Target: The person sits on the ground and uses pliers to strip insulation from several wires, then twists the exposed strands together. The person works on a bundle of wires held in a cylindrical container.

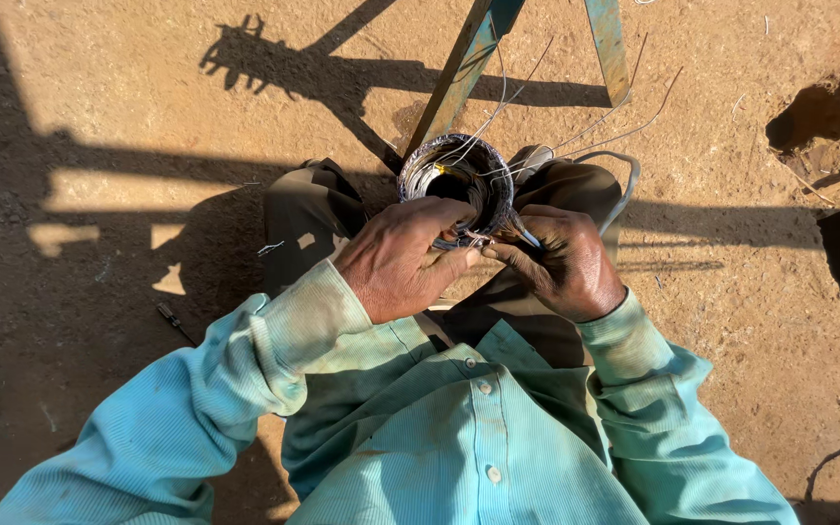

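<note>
Sandy dirt ground point(148, 87), hard sun, long shadows. Person in a pale green shirt point(459, 437) crouches or sits, dark trousers, knees either side of a wire coil point(456, 185). The coil is a thick ring of thin bright wire, resting between the knees just in front of the hands, likely so it stays put while both hands work its near rim. Green metal frame legs point(464, 68) stand just beyond the coil; loose wire ends point(595, 122) spray from the coil toward the frame and could snag. Left hand point(402, 262) wraps the coil's near rim, grip closed on it, steadying. Right hand point(561, 262) sits beside it, fingers pinched on a strand at the same rim, grip closed. Far right of the coil: small dug hole point(817, 115). Left of the coil, on the ground: small dark tool point(175, 321), kind unclear.
</note>
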Available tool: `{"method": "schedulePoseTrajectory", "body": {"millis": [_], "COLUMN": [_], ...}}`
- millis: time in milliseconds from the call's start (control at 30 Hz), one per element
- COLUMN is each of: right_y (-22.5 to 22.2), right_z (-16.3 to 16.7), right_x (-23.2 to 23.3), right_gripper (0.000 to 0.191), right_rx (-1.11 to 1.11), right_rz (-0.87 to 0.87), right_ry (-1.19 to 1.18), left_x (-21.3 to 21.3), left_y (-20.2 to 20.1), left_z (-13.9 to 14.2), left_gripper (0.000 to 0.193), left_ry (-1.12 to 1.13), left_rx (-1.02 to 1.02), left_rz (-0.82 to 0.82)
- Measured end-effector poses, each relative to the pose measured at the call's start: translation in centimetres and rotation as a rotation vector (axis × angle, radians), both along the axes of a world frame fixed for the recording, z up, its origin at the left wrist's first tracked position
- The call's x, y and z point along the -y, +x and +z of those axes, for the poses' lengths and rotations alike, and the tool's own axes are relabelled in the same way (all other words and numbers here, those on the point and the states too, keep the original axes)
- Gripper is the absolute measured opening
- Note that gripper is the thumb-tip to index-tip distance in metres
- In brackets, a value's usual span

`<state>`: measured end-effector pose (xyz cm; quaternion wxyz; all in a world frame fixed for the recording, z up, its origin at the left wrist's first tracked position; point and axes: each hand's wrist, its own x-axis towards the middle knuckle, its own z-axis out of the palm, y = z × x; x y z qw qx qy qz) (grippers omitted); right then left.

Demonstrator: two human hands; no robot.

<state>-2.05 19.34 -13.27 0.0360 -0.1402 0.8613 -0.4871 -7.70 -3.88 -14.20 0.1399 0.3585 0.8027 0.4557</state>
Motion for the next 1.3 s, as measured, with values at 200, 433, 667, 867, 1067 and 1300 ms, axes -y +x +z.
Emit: {"method": "schedulePoseTrajectory", "body": {"millis": [200,433,667,867,1067,1300], "right_y": [-0.1,0.5,0.2,-0.3,-0.4,0.1], "right_z": [0.0,-0.2,-0.1,0.0,0.0,-0.5], "right_x": [0.0,0.2,0.3,0.3,0.6,0.5], "right_gripper": [0.019,0.016,0.017,0.020,0.018,0.016], "right_rx": [0.041,-0.022,0.011,0.034,0.059,0.007], "right_rz": [0.017,-0.014,-0.005,-0.031,-0.061,-0.130], "right_ry": [-0.019,-0.017,-0.082,-0.054,-0.089,-0.083], "left_x": [0.8,-1.6,-2.0,0.3,0.1,-1.7], "left_y": [-0.4,-1.1,-1.5,-1.0,-2.1,-2.9], "left_z": [1.5,0.9,1.1,1.9,1.2,1.0], "left_gripper": [0.026,0.025,0.021,0.027,0.024,0.012], "left_ry": [-0.171,-0.352,0.001,-0.075,-0.213,-0.338], "left_rx": [-0.741,-0.128,0.356,-0.735,-1.088,-1.029], "left_rz": [-0.144,-0.108,0.055,-0.089,-0.192,-0.332]}}
